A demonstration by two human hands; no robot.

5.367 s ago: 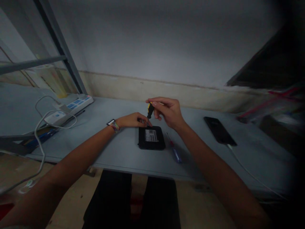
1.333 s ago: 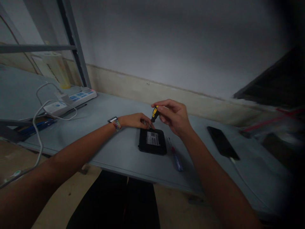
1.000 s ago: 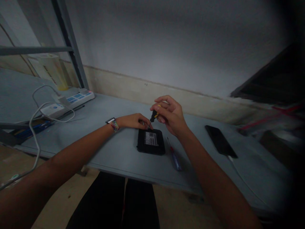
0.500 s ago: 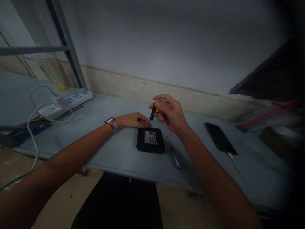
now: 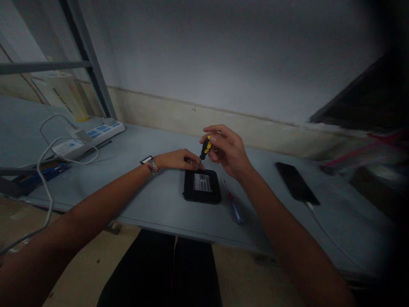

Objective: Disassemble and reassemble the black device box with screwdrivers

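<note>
Little has moved: both hands stay at the far edge of a black device (image 5: 202, 186) lying on the desk (image 5: 153, 200).
The right hand (image 5: 228, 151) has its fingers (image 5: 214, 130) closed round a yellow-and-black screwdriver (image 5: 204, 150), held nearly upright with its tip at the device's far left corner. The left hand (image 5: 175, 160) lies low beside that tip; whether its fingers (image 5: 191, 160) pinch anything cannot be told. A blue-handled screwdriver (image 5: 234, 209) lies just right of the device.

A single head-worn camera looks forward and down across the grey bench (image 5: 153, 200) from close behind its near edge, facing the wall (image 5: 223, 64) along its far edge.
</note>
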